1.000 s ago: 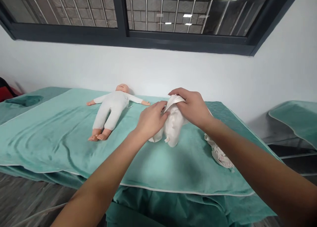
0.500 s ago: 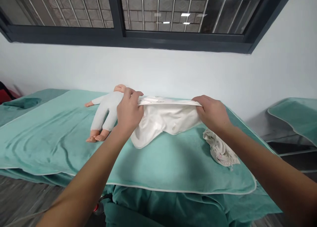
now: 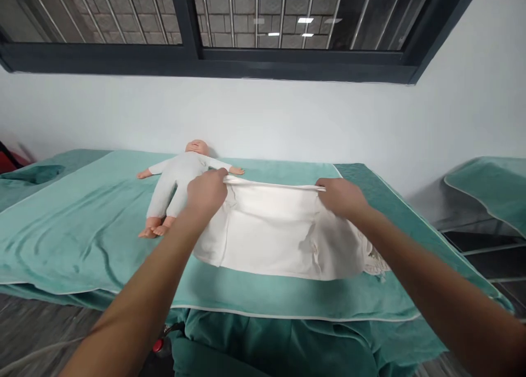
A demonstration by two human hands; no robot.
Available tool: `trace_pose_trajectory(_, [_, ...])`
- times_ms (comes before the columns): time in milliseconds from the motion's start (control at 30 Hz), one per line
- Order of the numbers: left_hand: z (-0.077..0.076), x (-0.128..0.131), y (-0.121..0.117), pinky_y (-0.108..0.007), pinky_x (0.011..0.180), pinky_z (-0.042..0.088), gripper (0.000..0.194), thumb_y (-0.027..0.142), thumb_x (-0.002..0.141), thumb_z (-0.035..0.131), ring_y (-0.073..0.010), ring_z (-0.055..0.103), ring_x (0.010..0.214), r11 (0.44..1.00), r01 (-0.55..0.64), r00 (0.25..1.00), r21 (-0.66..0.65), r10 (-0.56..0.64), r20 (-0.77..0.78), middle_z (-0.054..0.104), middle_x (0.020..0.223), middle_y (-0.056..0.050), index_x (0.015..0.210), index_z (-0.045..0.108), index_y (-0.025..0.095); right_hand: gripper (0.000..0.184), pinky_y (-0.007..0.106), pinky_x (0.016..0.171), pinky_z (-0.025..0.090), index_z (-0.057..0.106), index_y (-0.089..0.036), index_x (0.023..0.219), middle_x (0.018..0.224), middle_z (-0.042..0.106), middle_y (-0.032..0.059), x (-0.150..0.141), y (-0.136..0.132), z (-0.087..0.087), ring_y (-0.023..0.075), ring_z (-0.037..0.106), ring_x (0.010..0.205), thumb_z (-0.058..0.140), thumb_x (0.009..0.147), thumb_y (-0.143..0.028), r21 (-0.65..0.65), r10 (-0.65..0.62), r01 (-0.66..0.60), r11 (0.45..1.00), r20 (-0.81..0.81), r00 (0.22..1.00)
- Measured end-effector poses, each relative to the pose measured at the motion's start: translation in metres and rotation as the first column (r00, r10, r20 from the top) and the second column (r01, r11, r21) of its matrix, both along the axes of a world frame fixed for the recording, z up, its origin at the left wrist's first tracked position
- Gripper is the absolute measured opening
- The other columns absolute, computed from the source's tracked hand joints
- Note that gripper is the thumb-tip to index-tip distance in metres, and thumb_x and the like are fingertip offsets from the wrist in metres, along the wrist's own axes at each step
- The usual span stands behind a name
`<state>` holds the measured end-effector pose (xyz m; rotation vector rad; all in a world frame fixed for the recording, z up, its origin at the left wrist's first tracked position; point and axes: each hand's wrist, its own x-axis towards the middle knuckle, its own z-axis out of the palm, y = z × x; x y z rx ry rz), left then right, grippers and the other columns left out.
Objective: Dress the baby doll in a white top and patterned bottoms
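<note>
A white cloth garment [image 3: 267,229] is stretched out between my two hands over the green bed cover. My left hand [image 3: 207,193] is closed on its upper left edge, and my right hand [image 3: 341,196] pinches the upper right edge. The lower part of the cloth hangs down, spread wide. To the left lies a baby doll [image 3: 178,177] in a pale bodysuit, on its back with arms out, its lower body partly behind my left hand. A crumpled patterned cloth [image 3: 376,263] lies near my right forearm, mostly hidden by the garment.
The green cover [image 3: 82,245] with white piping spreads over the bed against a white wall [image 3: 287,119]. Above is a dark-framed window [image 3: 304,70] with metal bars. Another green-covered surface [image 3: 493,188] stands at the right. A red object [image 3: 158,345] shows below the bed's front edge.
The garment has opened downward into a wide, flat sheet, now covering most of the crumpled cloth. My hands have come slightly lower, and the doll's second arm is uncovered.
</note>
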<state>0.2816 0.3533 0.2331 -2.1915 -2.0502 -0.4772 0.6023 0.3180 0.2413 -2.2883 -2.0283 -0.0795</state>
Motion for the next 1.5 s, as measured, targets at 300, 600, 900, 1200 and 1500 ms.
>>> trace_pose_trajectory(300, [-0.134,0.081,-0.017,-0.040,0.115,0.041,0.043,0.017,0.096,0.038,-0.0268,0.051,0.137,0.924,0.353,0.935,-0.147,-0.343,0.089,0.056,0.144,-0.018,0.134,0.057,0.011,0.051,0.042,0.116,0.031,0.048,-0.005,0.145,0.147,0.053,0.0212,-0.096,-0.007,-0.141,0.0308,0.044,0.139,0.038,0.102,-0.030,0.120,0.253,-0.247,0.961,-0.029,0.967])
trace_pose_trajectory(600, [-0.137,0.082,0.036,-0.045,0.118,0.038,0.058,0.023,0.097,0.039,-0.0336,0.036,0.149,0.973,0.133,0.977,-0.191,-0.096,0.191,0.040,0.157,-0.026,0.150,0.037,0.000,0.068,0.047,0.122,0.020,0.037,0.007,0.150,0.159,0.031,0.0320,-0.100,0.041,-0.146,0.0370,0.028,0.151,0.040,0.101,-0.040,0.016,-0.063,0.066,0.998,-0.146,0.987])
trace_pose_trajectory(900, [-0.147,0.079,0.055,-0.052,0.124,0.029,0.063,0.030,0.100,0.032,-0.0366,0.022,0.155,0.990,0.140,0.966,0.008,-0.139,0.220,0.025,0.164,-0.025,0.156,0.025,0.001,0.068,0.049,0.124,0.018,0.023,0.001,0.158,0.164,0.024,0.0247,-0.094,0.065,-0.146,0.0366,0.022,0.152,0.039,0.097,-0.025,0.261,0.040,-0.010,0.965,-0.108,0.993])
trace_pose_trajectory(1200, [-0.154,0.082,0.110,-0.049,0.126,0.025,0.064,0.034,0.102,0.029,-0.0348,0.022,0.155,0.985,0.171,0.973,-0.010,-0.167,0.160,0.021,0.167,-0.022,0.157,0.026,0.002,0.065,0.049,0.122,0.019,0.027,0.001,0.156,0.159,0.033,0.0259,-0.085,0.115,-0.145,0.0384,0.030,0.147,0.038,0.099,-0.030,0.121,-0.006,0.025,0.992,-0.158,0.987])
trace_pose_trajectory(1500, [-0.174,0.085,0.127,-0.047,0.123,0.032,0.061,0.032,0.103,0.027,-0.0321,0.025,0.154,0.967,0.243,0.961,-0.081,-0.228,0.155,0.037,0.158,-0.027,0.150,0.037,-0.006,0.062,0.047,0.119,0.024,0.034,0.000,0.154,0.157,0.039,0.0264,-0.082,0.133,-0.153,0.0372,0.035,0.144,0.032,0.103,-0.037,0.027,-0.005,0.009,1.000,-0.127,0.992])
